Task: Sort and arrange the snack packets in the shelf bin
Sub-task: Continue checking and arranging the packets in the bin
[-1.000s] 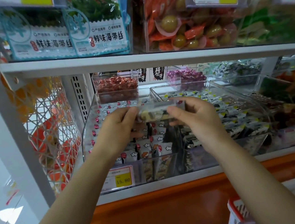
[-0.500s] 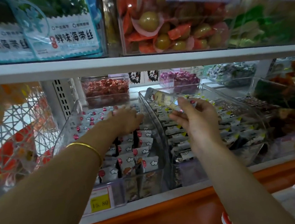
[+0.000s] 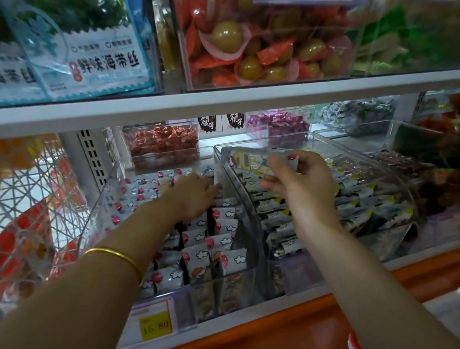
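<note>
Item 1. Clear rigid plastic shelf bin, left (image 3: 103, 202): sloped, open-topped, packed with small white foil snack packets printed with clouds and red dots (image 3: 225, 241), standing on edge in rows, probably so the printed faces show. Yellow price tag (image 3: 155, 326) on its front wall.

Item 2. Clear plastic bin, right (image 3: 389, 166): same form, touching the first; holds grey-and-white crinkled packets with yellow corners (image 3: 365, 209), overlapped in slanting rows.

Item 3. Left hand (image 3: 194, 194), gold bangle (image 3: 116, 255) on the forearm: palm down inside the left bin, resting on the rear white packets. Its fingers are hidden behind the hand; whether they grip anything cannot be told. Apparent purpose: levelling or pressing the row.

Item 4. Right hand (image 3: 299, 182): raised over the right bin, fingers (image 3: 278, 162) pinched closed on one glossy silver-and-yellow snack packet (image 3: 247, 160), held flat by its near end above the rear rim. Judged to be a stray awaiting its proper bin.

Item 5. Grey metal shelf (image 3: 217, 103) above, carrying further clear boxes.
</note>
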